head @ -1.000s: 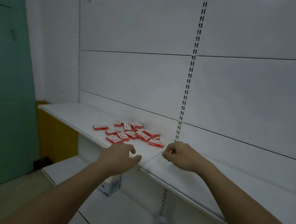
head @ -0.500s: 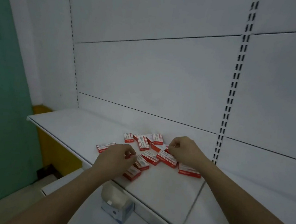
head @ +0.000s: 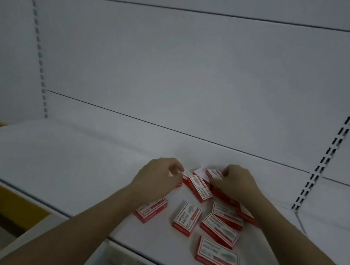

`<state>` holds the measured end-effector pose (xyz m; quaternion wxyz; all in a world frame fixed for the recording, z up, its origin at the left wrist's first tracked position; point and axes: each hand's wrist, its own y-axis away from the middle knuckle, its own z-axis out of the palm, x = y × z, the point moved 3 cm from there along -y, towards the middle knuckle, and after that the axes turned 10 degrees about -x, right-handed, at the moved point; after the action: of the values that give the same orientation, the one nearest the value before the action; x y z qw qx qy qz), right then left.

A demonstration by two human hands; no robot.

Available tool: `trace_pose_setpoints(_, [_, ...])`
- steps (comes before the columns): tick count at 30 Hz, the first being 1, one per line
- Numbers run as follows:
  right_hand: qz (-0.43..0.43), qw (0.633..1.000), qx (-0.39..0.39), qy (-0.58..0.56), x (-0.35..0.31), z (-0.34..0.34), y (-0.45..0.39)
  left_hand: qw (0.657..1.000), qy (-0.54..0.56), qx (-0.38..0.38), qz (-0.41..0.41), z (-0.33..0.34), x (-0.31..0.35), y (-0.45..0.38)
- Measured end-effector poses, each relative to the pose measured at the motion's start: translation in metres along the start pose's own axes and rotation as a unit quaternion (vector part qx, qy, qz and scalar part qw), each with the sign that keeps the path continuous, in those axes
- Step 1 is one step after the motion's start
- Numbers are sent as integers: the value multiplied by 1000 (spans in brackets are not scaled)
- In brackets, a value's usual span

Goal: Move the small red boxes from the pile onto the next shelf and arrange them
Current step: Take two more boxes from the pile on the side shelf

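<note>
Both hands at far edge of pile point(head: 204, 205) on shelf point(head: 54, 161). L hand point(head: 159, 178) pinches a box point(head: 187, 174); R hand point(head: 235, 184) fingers curled on box point(head: 214, 173). Loose boxes lie nearer, long axes mixed. Next shelf point(head: 335, 222) right of pile, R hand closer.

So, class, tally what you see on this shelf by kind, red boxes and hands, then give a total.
Red boxes: at least 10, some hidden under hands
Hands: 2, left hand and right hand
Total: at least 12

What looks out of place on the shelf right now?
Only the red boxes: scattered at mixed angles, some overlapping under both hands, left and right. One box lies near the shelf front edge. No visible damage.
</note>
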<state>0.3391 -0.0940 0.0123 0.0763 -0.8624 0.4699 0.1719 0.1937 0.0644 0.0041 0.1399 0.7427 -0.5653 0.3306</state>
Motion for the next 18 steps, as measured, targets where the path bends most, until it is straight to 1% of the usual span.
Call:
trace_pose_setpoints(4, [23,1000,12,15,-1,3,12,997,45,-33,45,2,3,-25])
trace_pose_setpoints(7, [27,1000,8,-1,3,-6,15,995,66,-51,49,7,6,-42])
trace_pose_setpoints(10, [0,999,48,-9,16,-29,12,995,70,-58,44,6,8,-58])
trace_pose_setpoints(12, [-22,998,57,-9,27,-38,9,995,63,-60,44,8,7,-69])
trace_pose_setpoints(15, [-49,998,34,-20,34,-33,5,994,46,-86,58,15,3,-84])
trace_pose_setpoints(18, [-98,995,-8,-9,31,-24,5,983,-1,-166,82,28,3,-94])
